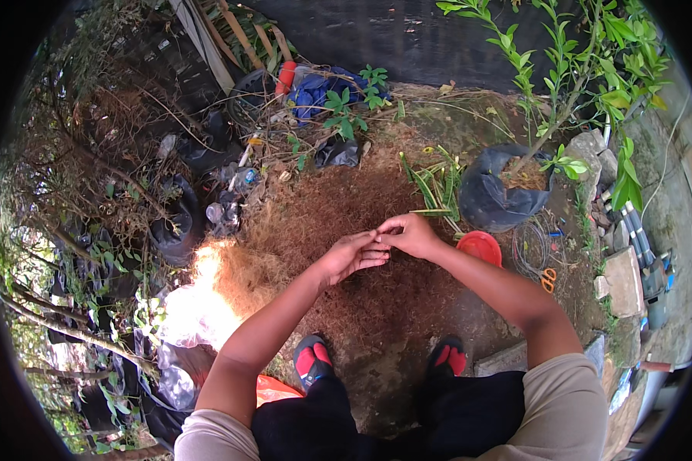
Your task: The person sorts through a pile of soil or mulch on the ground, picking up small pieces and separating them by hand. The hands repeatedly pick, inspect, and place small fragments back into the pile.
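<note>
My left hand and my right hand meet at the fingertips in the middle of the view. The thumb and forefinger of the right are pinched against the left fingertips. Anything held between them is too small to make out. The left hand's other fingers are extended, palm partly turned up. Beneath both hands spreads a layer of brown coir-like fibre over the soil. A paler clump of fibre lies to the left, partly in glaring sunlight. Just right of the right wrist is a red plastic bowl, partly covered by the forearm.
A leafy young tree grows in a black plastic grow bag at the right. Orange-handled scissors lie by coiled wire. Cut variegated leaves lie beside the bag. Stones edge the right; branches and plastic bags crowd the left.
</note>
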A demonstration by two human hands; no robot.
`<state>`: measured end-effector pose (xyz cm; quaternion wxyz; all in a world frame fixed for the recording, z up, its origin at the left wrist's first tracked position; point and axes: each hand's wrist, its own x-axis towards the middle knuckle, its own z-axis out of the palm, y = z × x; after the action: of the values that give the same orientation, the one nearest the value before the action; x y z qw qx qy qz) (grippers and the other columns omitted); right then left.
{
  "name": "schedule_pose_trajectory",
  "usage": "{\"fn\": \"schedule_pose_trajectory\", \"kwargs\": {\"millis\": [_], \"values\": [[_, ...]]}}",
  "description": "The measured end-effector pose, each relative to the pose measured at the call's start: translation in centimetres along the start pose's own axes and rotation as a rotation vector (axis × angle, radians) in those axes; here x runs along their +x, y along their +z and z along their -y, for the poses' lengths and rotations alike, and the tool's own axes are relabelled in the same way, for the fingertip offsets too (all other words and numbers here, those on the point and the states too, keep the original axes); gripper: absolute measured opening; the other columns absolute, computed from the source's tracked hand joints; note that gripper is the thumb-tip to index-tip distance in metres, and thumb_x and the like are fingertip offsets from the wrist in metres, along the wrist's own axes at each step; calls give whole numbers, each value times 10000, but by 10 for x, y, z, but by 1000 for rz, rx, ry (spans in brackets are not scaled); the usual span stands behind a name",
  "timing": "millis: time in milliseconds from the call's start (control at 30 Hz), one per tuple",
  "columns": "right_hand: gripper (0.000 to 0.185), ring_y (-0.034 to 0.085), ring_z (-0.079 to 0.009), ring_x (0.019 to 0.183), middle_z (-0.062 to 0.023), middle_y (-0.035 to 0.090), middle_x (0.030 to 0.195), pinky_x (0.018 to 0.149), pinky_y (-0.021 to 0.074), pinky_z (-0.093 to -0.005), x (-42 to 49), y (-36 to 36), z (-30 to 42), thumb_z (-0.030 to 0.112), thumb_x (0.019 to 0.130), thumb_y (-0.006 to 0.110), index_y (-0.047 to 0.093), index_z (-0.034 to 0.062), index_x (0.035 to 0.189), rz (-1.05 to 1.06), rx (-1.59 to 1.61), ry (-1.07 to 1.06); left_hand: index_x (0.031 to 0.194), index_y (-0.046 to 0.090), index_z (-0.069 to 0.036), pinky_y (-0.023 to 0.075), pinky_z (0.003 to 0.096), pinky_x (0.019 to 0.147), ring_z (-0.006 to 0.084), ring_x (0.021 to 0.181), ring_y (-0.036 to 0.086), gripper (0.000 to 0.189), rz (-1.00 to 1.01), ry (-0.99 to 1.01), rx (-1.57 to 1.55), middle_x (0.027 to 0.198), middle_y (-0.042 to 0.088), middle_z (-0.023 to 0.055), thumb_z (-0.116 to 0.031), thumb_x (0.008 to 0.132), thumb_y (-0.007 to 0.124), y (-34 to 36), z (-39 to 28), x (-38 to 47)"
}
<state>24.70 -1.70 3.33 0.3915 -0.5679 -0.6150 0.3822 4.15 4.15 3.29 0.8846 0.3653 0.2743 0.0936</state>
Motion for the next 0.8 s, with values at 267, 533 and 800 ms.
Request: {"fn": "schedule_pose_trajectory", "kwargs": {"millis": [267, 533, 800], "values": [[374, 639, -123, 841, -69, 711, 1049, 793, 524, -291, -1, 1, -6, 246, 817, 790, 715, 118, 1161, 162, 30, 183, 1265, 581, -4, 555, 337, 951, 186, 1029, 652, 288, -189, 4, 37, 1147, 643, 88, -157, 1021, 557, -21, 13, -18], [319, 651, -138, 866, -70, 699, 1027, 767, 527, -308, -6, 7, -39, 225, 796, 795, 724, 86, 1075, 165, -166, 195, 1285, 577, 6, 561, 343, 929, 192, 998, 658, 299, -293, 55, -3, 1117, 653, 88, -121, 1015, 551, -48, 24, -28], [246, 590, -272, 1017, -60, 618, 938, 893, 493, -447, -15, 42, -28, 202, 801, 737, 737, 173, 1046, 255, -652, -135, 1278, 555, 27, 540, 372, 961, 232, 1028, 635, 298, -397, 95, -77, 1109, 632, 116, -99, 1009, 529, -58, 31, -32]]}}
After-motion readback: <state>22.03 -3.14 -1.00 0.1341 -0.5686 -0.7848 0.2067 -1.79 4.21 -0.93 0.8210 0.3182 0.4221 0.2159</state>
